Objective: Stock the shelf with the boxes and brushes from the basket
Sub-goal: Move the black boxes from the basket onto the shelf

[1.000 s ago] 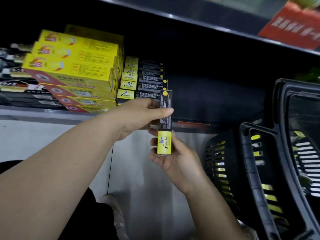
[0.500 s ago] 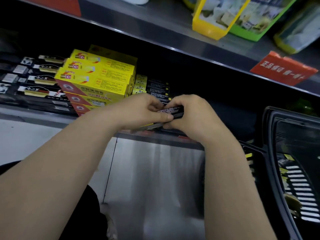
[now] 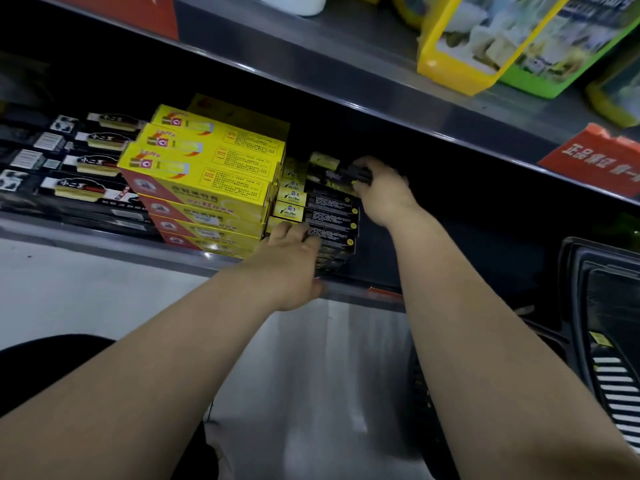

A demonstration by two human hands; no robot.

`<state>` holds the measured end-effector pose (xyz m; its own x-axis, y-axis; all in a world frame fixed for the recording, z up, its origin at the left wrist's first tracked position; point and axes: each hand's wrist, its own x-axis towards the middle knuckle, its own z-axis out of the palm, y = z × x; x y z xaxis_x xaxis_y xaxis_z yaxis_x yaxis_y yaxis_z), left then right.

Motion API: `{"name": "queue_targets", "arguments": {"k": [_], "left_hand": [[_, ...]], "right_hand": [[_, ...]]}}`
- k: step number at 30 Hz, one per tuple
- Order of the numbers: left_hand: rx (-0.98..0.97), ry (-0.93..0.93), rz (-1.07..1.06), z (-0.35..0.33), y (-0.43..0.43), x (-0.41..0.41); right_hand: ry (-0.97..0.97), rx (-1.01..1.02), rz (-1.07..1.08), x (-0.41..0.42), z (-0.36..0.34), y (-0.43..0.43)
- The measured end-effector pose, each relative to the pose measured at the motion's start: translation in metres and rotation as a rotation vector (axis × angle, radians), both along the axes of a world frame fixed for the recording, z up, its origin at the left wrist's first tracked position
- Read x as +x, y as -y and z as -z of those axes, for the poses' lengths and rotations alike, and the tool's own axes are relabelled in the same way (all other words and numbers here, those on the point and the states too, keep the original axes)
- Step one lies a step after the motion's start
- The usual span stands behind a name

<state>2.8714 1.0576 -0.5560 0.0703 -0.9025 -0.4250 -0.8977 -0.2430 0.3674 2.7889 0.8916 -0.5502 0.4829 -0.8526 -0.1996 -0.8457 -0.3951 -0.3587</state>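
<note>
Centre of frame: the right hand (image 3: 381, 192) holds a slim black-and-yellow box (image 3: 337, 172) at the top of the stack of like boxes (image 3: 329, 220) on the lower shelf (image 3: 104, 242). Its fingers (image 3: 363, 165) are curled round the box's dark right-hand end, pinching it; motion blur hides whether the box already rests on the stack or hangs just above it. The box's long axis runs left to right across the frame, parallel to the boxes beneath, with its yellow end pointing toward the large yellow cartons (image 3: 207, 174) just beside the stack. The box therefore lies to the left of the gripping fingers, so seating it probably calls for a short push leftward and down. Below, the left hand (image 3: 289, 261) lies against the stack's front face, fingers (image 3: 287, 234) straight and lightly spread, apparently steadying it. The right hand is the nearer to the box. Packaged brushes (image 3: 83, 164) fill the shelf's left part; the basket (image 3: 595, 282) stands at the right edge.
</note>
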Motion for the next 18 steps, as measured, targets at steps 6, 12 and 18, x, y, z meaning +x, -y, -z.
{"name": "queue_targets", "arguments": {"k": [6, 12, 18], "left_hand": [[0.019, 0.019, -0.021, 0.003, 0.007, 0.003], [0.021, 0.033, -0.032, 0.006, 0.009, 0.004], [-0.048, 0.008, -0.122, -0.002, 0.008, -0.001]], "right_hand": [[0.074, 0.313, -0.08, 0.015, 0.032, -0.001], [0.151, 0.361, -0.073, 0.013, 0.035, -0.003], [-0.142, 0.276, -0.151, 0.013, 0.013, -0.004]]}}
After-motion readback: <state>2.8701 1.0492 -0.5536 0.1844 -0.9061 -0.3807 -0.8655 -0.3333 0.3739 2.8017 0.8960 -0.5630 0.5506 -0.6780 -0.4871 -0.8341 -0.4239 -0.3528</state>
